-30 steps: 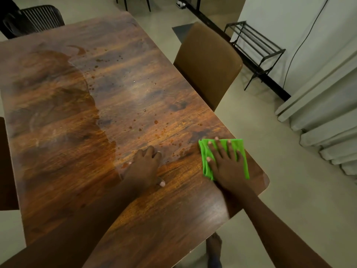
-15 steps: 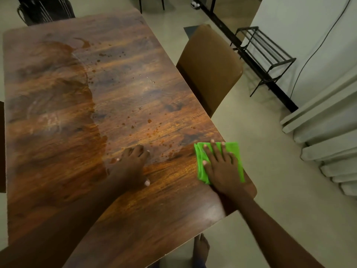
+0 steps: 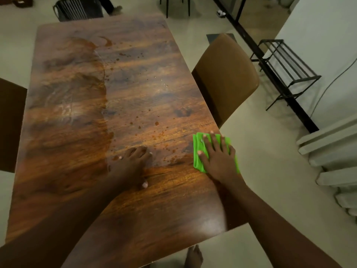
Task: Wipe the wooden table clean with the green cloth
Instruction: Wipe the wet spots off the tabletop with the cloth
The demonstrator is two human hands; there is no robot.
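Mid-wipe: green cloth (image 3: 198,151) pinned flat at right edge of table (image 3: 154,209) under right hand (image 3: 217,158), fingers straight and spread; left hand (image 3: 129,165) braced open on wood beside reddish spots (image 3: 156,123); possibly wet film (image 3: 67,113) far left; next, sweep cloth leftward through spots.

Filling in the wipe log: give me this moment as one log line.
right hand: flat on folded green cloth, right edge of brown wooden table | left hand: rests on table | reddish spatter: unwiped

Single head-worn wide-angle view, above the near end of the wooden table (image 3: 146,97), facing forward and steeply down, close
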